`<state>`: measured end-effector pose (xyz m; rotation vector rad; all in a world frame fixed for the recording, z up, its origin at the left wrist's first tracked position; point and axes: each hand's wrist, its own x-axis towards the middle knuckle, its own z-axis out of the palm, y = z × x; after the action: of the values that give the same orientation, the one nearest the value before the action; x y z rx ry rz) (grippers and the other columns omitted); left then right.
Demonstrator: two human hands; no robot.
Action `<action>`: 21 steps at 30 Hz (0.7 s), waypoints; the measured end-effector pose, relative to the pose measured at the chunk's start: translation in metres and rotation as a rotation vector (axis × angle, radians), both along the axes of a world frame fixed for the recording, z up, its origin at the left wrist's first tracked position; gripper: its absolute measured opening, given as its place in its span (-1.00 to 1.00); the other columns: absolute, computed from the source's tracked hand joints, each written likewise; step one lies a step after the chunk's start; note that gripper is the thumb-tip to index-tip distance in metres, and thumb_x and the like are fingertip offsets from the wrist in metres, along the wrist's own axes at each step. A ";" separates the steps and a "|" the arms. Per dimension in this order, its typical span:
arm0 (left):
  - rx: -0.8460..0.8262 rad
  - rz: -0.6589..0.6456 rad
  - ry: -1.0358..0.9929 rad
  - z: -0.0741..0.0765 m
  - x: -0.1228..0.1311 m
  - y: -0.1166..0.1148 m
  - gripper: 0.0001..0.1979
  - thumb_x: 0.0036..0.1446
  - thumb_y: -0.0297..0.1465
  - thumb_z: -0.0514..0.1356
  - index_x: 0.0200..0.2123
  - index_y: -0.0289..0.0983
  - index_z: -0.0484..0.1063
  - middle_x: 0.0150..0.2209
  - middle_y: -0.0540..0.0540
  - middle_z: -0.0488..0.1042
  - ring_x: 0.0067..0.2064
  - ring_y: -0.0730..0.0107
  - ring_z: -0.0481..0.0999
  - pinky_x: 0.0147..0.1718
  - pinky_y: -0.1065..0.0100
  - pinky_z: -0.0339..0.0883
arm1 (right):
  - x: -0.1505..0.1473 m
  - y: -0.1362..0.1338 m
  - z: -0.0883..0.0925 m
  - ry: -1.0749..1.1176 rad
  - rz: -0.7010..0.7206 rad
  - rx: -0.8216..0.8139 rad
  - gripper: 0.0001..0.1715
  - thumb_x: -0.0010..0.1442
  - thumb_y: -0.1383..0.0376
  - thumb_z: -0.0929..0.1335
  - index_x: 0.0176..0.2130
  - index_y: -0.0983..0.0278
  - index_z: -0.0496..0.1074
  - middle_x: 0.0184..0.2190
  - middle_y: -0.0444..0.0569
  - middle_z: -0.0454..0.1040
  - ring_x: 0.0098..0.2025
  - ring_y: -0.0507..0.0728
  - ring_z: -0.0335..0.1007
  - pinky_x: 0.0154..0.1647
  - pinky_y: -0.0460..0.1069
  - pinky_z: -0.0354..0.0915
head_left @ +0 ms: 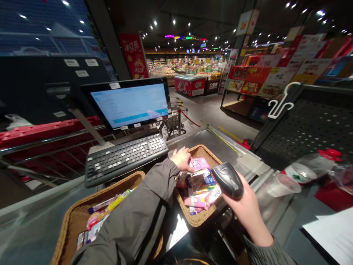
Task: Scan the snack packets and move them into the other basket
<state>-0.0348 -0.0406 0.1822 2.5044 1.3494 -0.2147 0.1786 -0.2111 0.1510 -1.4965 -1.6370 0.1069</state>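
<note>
My left hand (pixel 182 159) rests at the back left rim of a wicker basket (pixel 180 204), its fingers apart and nothing seen in them. Small colourful packets lie inside this basket, among them a pink packet (pixel 199 164) beside the left hand's thumb. In my right hand (pixel 245 206) is a black barcode scanner (pixel 228 180), held over the basket's right side. Part of a second wicker basket (pixel 67 221), holding more small packets, shows at the lower left; my left sleeve covers some of it.
A keyboard (pixel 127 156) and a lit monitor (pixel 132 105) stand left of the hands. On the right are a plastic cup (pixel 284 185), a bottle (pixel 300 172), paper (pixel 333 233) and a white hanger (pixel 284 101). Shopping carts (pixel 175 119) stand beyond the counter (pixel 220 141).
</note>
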 end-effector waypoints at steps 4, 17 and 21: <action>0.272 0.025 -0.123 0.050 -0.059 -0.045 -0.42 -0.07 -0.14 0.38 -0.01 -0.28 0.40 0.41 -0.35 -0.06 0.43 -0.13 -0.16 0.28 -0.31 -0.17 | -0.028 0.001 0.007 0.031 0.037 0.039 -0.28 0.10 0.13 0.40 0.20 0.28 0.27 0.10 0.15 0.43 0.14 0.34 0.38 0.19 0.27 0.30; 0.951 0.340 -0.084 0.086 -0.227 -0.189 -0.49 0.05 -0.30 0.32 0.07 -0.31 0.35 0.42 -0.40 -0.16 0.43 -0.09 -0.14 0.32 -0.21 -0.24 | -0.161 -0.023 0.070 0.034 0.376 0.331 -0.17 0.12 0.18 0.41 0.30 0.21 0.13 0.19 0.17 0.33 0.26 0.44 0.23 0.30 0.43 0.07; 0.985 0.427 -0.053 0.092 -0.257 -0.217 -0.49 0.06 -0.32 0.31 0.09 -0.29 0.35 0.42 -0.37 -0.16 0.43 -0.06 -0.13 0.33 -0.19 -0.24 | -0.199 -0.031 0.088 0.019 0.461 0.384 -0.20 0.14 0.15 0.39 0.29 0.19 0.12 0.19 0.18 0.31 0.26 0.46 0.22 0.29 0.44 0.09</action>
<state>-0.2915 -0.2575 0.2739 2.7295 2.3110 0.7840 -0.0208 -0.2421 0.2391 -0.8150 -1.8392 0.0546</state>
